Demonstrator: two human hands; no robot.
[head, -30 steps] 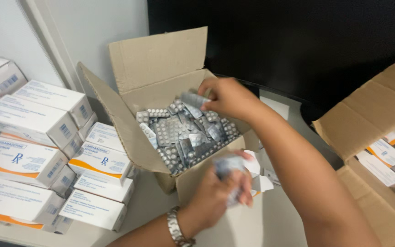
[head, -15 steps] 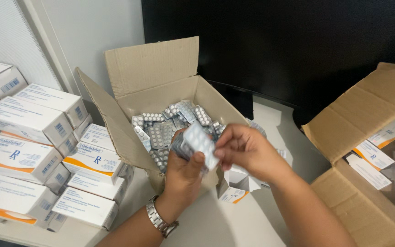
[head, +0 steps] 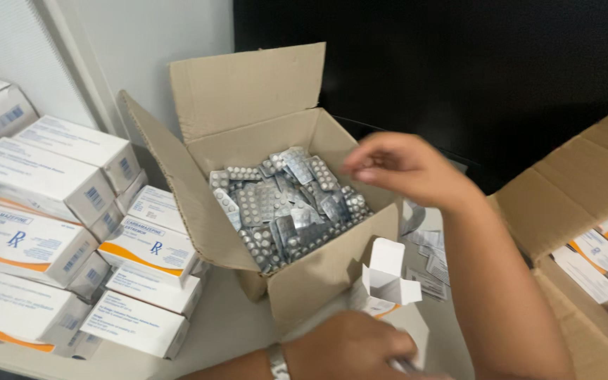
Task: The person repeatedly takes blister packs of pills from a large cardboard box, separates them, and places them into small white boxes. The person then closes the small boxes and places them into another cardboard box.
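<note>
Emptying step, as I judge it: right hand [head: 406, 169] hovers over the cardboard box [head: 318, 274] of silver blister packs [head: 283, 204], fingers loosely curled, holding nothing. Left hand [head: 350, 348], in front of that box, grips the small opened white carton [head: 385, 278]. That carton looks emptied and would need setting aside.

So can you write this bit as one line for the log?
right hand: empty, over blister packs in cardboard box | left hand: on small white carton, flap open
</note>
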